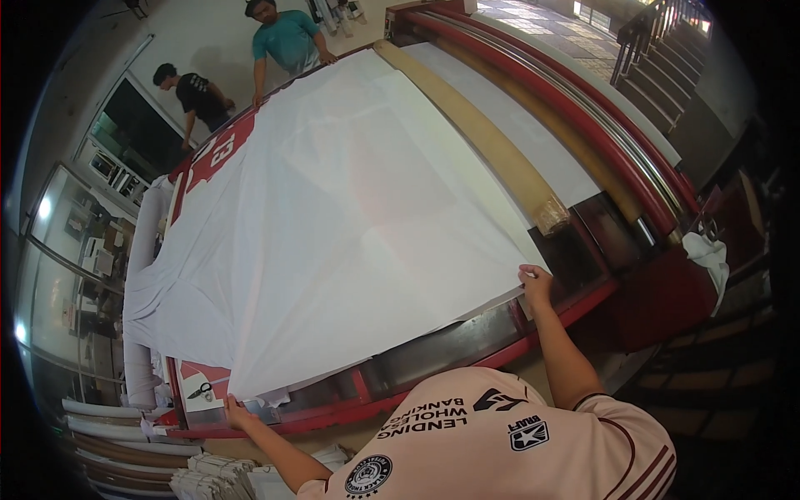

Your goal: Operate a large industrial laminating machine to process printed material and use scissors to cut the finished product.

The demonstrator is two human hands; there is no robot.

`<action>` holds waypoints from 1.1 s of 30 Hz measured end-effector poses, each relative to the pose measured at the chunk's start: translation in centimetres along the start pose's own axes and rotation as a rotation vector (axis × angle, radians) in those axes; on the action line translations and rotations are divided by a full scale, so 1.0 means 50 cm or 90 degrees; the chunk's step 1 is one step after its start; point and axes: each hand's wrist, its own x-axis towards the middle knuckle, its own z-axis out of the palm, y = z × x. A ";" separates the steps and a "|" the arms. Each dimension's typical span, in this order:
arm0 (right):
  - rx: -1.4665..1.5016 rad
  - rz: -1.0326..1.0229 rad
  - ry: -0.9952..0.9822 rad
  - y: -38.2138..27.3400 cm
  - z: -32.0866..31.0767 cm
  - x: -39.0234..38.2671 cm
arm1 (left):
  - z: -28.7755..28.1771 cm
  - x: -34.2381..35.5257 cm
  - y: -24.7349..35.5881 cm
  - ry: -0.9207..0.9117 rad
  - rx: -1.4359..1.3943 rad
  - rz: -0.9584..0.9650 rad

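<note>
Holding the near edge of a large white sheet (333,250) by two corners, the person works with both hands at the side of the counter (433,337). The left hand (238,412) has its fingers closed on the near left corner, and the right hand (536,285) seems to pinch the near right corner, close to the taped end of a long yellow beam (475,125). The sheet covers most of the counter; its middle lies rather flat, but at the left side it is gathered in folds. At the far edge stands a co-worker in a teal shirt (290,42), with hands near the sheet; whether those fingers grip it, one cannot tell. The step in hand is probably the spreading and aligning of the sheet. The next move, it seems, calls for pulling both corners evenly, so that the left folds become smooth, while keeping the cloth away from the scissors (200,389) beside the left corner.
</note>
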 end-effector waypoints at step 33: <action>-0.236 -0.085 -0.055 0.037 0.003 -0.031 | -0.060 0.065 0.043 0.013 0.074 0.009</action>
